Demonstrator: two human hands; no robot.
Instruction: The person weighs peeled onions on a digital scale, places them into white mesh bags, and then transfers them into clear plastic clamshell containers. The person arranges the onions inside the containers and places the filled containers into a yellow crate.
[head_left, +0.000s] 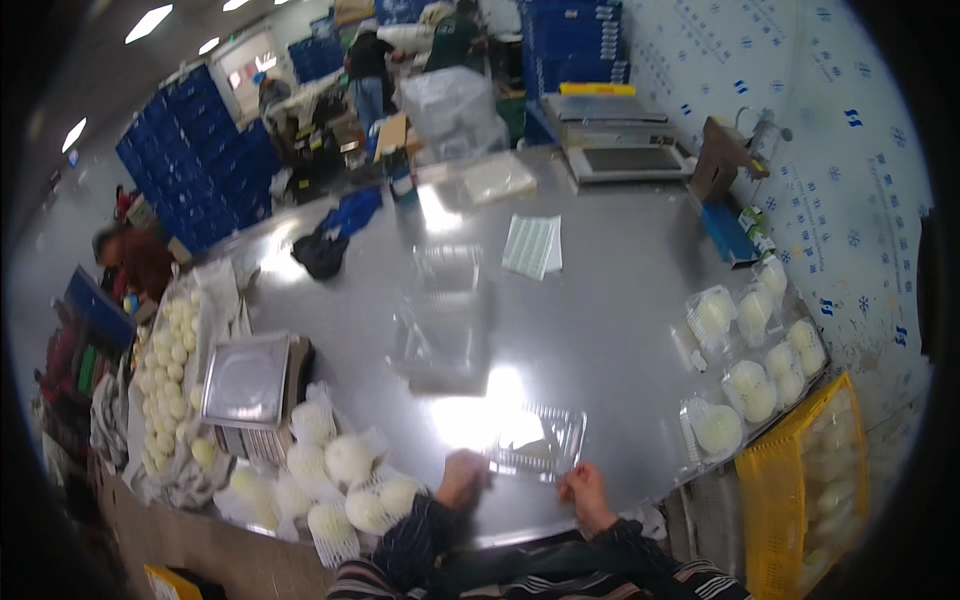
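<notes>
A clear plastic clamshell tray (538, 442) lies on the steel table (615, 360) close in front of me. My left hand (463, 478), blurred, is at its near left corner; whether its fingers grip the rim is unclear. At the near right corner, my right hand (585, 491) has thumb and fingers pinched together at the tray's edge. Round pale produce in white foam nets (349, 459) sits left of my left hand. Farther up the table stand stacked clear plastic containers (442, 337). Filled clear packs (750, 390) line the right edge.
A scale with a steel plate (246, 379) stands left, beside a cloth-lined heap of pale round produce (166, 375). Label sheets (531, 246), a dark cloth (321, 251) and a sealing machine (630, 159) are farther back. A yellow crate (772, 495) stands at right. People work beyond the table.
</notes>
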